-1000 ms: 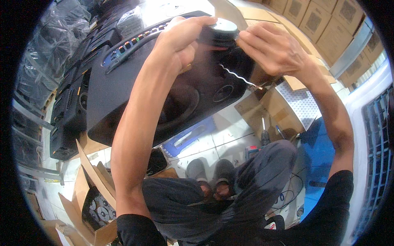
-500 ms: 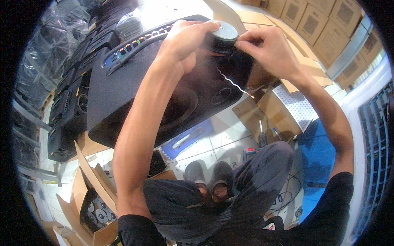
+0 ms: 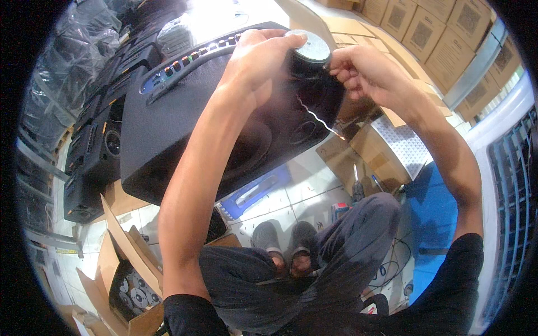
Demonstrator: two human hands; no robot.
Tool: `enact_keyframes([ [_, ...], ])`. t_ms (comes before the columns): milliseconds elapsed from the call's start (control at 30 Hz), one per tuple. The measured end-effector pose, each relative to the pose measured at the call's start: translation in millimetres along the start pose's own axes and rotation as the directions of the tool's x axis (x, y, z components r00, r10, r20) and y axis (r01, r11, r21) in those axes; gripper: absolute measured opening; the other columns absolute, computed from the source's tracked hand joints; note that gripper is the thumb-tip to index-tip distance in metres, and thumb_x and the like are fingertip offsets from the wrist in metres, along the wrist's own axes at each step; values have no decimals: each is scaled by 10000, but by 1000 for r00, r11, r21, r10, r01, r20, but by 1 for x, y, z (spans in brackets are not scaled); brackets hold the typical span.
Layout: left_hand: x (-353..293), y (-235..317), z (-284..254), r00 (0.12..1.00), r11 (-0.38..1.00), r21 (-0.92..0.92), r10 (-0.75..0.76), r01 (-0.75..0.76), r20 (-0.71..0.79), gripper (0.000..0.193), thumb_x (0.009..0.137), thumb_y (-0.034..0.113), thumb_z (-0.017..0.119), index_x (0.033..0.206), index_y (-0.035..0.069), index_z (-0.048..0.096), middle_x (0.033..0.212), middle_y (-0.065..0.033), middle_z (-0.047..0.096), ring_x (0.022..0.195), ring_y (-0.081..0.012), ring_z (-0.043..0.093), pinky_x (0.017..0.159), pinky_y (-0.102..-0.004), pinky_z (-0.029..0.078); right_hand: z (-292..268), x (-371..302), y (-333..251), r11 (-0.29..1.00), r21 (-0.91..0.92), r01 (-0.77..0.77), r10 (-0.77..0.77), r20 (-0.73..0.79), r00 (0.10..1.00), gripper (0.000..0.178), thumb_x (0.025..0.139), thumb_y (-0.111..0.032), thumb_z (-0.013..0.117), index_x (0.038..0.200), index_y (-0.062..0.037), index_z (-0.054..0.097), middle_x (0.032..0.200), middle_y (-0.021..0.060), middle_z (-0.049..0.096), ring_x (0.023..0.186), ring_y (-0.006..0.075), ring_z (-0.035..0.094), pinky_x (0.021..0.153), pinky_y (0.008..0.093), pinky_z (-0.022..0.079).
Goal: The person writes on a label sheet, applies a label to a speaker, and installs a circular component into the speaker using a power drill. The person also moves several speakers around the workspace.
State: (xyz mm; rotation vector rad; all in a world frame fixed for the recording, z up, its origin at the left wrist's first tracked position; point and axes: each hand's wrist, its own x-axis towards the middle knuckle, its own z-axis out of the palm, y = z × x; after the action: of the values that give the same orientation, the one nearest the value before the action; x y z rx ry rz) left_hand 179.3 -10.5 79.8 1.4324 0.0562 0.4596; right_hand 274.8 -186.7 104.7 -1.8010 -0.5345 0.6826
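A black speaker cabinet lies before me with its dark front towards me and a coloured control panel along its top. Above its far right end, my left hand grips a small round speaker driver with a grey magnet back, thumb on top of the disc. At the driver's right edge are the pinched fingertips of my right hand; whatever lies between them is too small to make out. A twisted white wire with a bare copper end hangs over the cabinet front.
An open carton of round drivers stands at lower left. On the floor lie a blue plastic piece and a power drill. Stacked cartons fill the back right; plastic-wrapped goods and more speakers line the left.
The driver has tilted and shifted slightly right in my left hand. My right hand has moved a little down, its fingers curling more beside the driver's edge.
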Motion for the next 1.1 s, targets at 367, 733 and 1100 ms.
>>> enact_keyframes([
  [367, 3, -1, -3, 1000, 996, 89, -5, 4, 18, 290, 911, 181, 678, 1117, -24, 673, 1034, -111, 707, 904, -189, 681, 771, -369, 570, -2, -31, 23, 435, -667, 605, -794, 34, 607, 178, 881, -139, 665, 967, -1, 738, 889, 114, 707, 749, 216, 655, 682, 336, 529],
  [733, 3, -2, -3, 1000, 996, 86, -10, 10, 1, 281, 906, 182, 692, 1106, -14, 669, 999, -106, 711, 855, -183, 686, 759, -350, 574, 3, -19, 25, 111, -788, 605, -864, 224, 451, 142, 858, -102, 620, 866, 5, 712, 863, 164, 689, 850, 343, 643, 766, 416, 507],
  [1100, -2, -1, 0, 998, 998, 19, 52, -52, -28, 462, 860, 146, 719, 1175, -168, 596, 1052, -215, 681, 925, -248, 666, 807, -352, 536, 13, -24, -14, 790, -579, 202, -299, -77, 951, 188, 833, -120, 656, 787, 61, 670, 704, 59, 599, 586, 115, 570, 536, 291, 493],
])
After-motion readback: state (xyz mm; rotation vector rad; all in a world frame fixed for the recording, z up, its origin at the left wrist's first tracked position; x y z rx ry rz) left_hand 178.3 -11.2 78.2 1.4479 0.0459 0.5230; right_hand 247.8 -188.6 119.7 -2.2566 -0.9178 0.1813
